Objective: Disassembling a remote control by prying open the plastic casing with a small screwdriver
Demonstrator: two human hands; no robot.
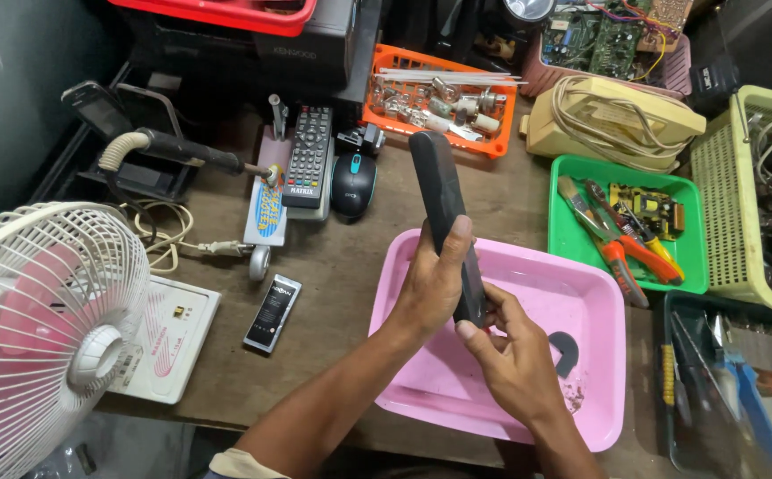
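Two bare forearms, no gloves.
Left hand (430,279) and right hand (515,359) unadorned; a pale sleeve edge (237,463) shows.

I see an electronics repair workshop: soldering iron (186,151) at ten o'clock, circuit boards (601,35) at one, pliers tray (563,232) at three.

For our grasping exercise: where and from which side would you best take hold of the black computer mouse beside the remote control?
Grip the black computer mouse across its two long sides, coming down from above. It lies flat with its domed back up, and its narrow width suits a hand's span. The remote control crowds one side, so fingers must slip in carefully there.
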